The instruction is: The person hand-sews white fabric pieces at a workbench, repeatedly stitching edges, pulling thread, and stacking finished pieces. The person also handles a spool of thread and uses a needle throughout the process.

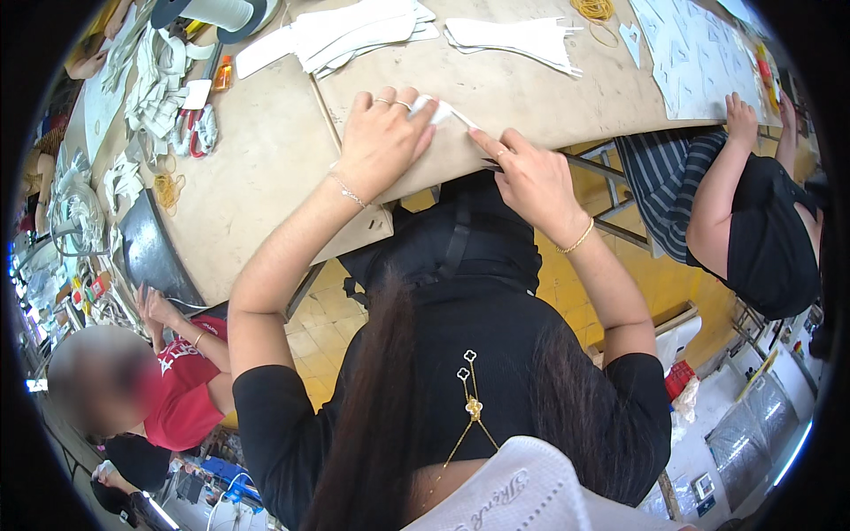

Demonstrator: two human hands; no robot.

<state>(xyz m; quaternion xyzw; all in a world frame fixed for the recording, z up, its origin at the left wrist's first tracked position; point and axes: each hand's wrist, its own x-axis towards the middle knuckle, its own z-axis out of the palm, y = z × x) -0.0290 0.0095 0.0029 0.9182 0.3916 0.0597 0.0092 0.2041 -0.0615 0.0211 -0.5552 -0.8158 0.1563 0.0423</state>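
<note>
My left hand [387, 134] rests on the tan table [266, 133], its fingers bent and pressed onto a small white fabric-like piece [431, 108]. A narrow end of that piece sticks out to the right, toward my right hand [537, 180]. The right index finger points at this end, at or very close to it, by the table's front edge. Below that finger the other fingers are curled, and a small dark pointed tip [490, 164] shows beside them; what it belongs to is hidden.
Stacks of white cut pieces [359, 35] [513, 40] lie at the far side. Rubber bands [593, 9], a patterned white sheet [699, 66], a spool [217, 13] and an orange bottle [223, 73] surround them. Co-workers sit left in red [190, 389] and right in black [766, 234].
</note>
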